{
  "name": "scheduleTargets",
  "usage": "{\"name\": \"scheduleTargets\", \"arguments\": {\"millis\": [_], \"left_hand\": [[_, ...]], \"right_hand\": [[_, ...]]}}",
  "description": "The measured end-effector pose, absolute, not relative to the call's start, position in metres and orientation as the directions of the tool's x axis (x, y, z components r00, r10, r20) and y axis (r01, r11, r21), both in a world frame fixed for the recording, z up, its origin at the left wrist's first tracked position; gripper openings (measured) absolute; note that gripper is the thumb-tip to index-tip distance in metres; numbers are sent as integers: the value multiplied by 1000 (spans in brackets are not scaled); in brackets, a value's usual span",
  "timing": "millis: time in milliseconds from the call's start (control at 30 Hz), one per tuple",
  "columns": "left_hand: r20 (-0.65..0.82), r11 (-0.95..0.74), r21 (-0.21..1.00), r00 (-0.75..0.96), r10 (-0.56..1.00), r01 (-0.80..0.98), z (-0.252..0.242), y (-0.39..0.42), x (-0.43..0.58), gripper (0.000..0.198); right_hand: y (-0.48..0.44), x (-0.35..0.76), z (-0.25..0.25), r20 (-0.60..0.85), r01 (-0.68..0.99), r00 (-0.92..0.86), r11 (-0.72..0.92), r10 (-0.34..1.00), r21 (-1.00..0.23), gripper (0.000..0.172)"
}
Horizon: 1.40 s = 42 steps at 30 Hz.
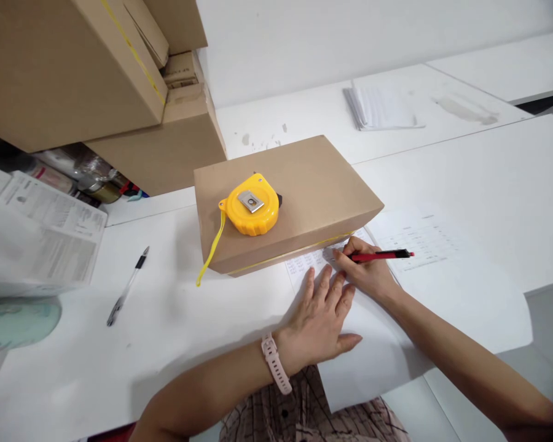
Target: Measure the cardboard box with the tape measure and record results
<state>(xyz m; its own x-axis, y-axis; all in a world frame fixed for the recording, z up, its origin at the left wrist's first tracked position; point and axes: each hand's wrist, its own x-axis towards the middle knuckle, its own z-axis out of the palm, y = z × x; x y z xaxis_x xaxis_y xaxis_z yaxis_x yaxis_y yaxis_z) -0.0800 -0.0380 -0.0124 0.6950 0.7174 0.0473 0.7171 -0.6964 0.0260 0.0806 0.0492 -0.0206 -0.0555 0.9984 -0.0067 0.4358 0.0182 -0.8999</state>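
My right hand [371, 270] is closed around a red and black pen [382, 255], its tip down by a sheet of paper [299, 264] with rows of handwriting. Flat on the paper lies my left hand [320, 319], fingers stretched out, pink watch strap [275, 362] on the wrist. Just beyond both hands sits a closed brown cardboard box [313, 178], covering part of the sheet. On top of it rests a yellow tape measure [252, 205] with a metal clip and a yellow cord hanging over the edge. The pen tip is partly hidden by my fingers.
A clear pen with a black grip [128, 287] lies at left on the white table [166, 356]. Large cardboard boxes [64, 67] are stacked at the back left. A folded paper bundle [382, 105] lies near the wall. A printed sheet [424, 242] spreads on the right.
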Motion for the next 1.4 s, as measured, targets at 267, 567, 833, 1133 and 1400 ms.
{"name": "scheduleTargets", "arguments": {"millis": [267,567,833,1133,1400], "left_hand": [[45,-697,31,696,717,716,-13,-39,-80,83],[38,-694,29,693,720,719,-12,-39,-80,82],[20,-696,37,696,718,717,-11,-38,-80,82],[41,-697,37,695,717,716,-11,-38,-81,83],[36,-696,27,695,718,718,-12,-39,-80,82]], "right_hand": [[48,80,-18,-10,443,-25,2,1000,-896,33],[49,79,-17,-8,427,-40,10,999,-904,37],[50,79,-18,35,404,22,23,999,-914,39],[54,92,-22,0,210,-151,32,989,-977,38],[50,94,-30,32,361,-82,60,996,-931,35]]}}
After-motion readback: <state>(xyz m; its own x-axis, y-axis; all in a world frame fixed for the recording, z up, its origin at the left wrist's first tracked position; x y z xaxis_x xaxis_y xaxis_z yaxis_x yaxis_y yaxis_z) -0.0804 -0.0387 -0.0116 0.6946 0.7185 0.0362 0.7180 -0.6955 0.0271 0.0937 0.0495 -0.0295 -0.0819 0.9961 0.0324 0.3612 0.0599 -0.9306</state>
